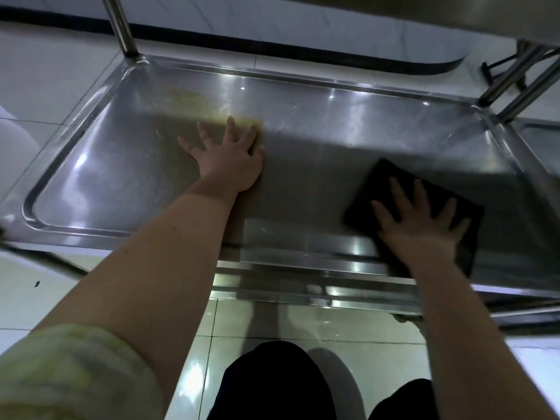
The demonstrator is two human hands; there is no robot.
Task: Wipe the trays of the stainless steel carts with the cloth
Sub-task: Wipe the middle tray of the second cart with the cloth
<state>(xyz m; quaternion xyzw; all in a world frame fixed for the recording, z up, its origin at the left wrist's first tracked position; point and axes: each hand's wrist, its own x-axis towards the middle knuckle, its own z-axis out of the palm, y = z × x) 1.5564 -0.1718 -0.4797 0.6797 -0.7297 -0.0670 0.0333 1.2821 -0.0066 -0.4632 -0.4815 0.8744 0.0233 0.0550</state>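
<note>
Stainless steel, the shallow rectangular cart tray [121,165] lies under us, our right grip [421,225] pressing open-fingered on the dark square cloth [391,183] at its near right edge, our left grip [225,159] spread flat mid-tray.

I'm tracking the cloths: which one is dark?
The dark cloth lies under the right hand at the near edge of the tray; the yellowish cloth under the left hand sits farther in.

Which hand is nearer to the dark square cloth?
Right. The right hand rests flat on the dark square cloth; the left hand is apart, farther left on the steel tray.
</note>
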